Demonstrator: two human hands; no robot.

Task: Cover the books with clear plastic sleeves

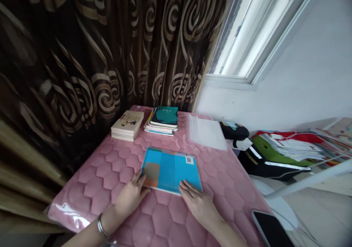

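A blue book [167, 170] with a brown and orange patch and a white barcode label lies flat on the pink quilted surface [118, 166]. My left hand [133, 191], with a silver bangle at the wrist, rests at the book's left edge; its fingertips touch the lower left corner and the thumb is spread away. On the lower right part of the cover my right hand [195, 199] lies flat, fingers stretched out. Neither hand is wrapped around the book.
Beyond the book stand a stack of beige books [128, 124] and a stack topped by a teal book [165, 115]. Clear plastic sleeves [206, 132] lie back right, near a black case [233, 130]. A phone [272, 229] sits at the right edge. Dark patterned curtains [154, 48] hang behind.
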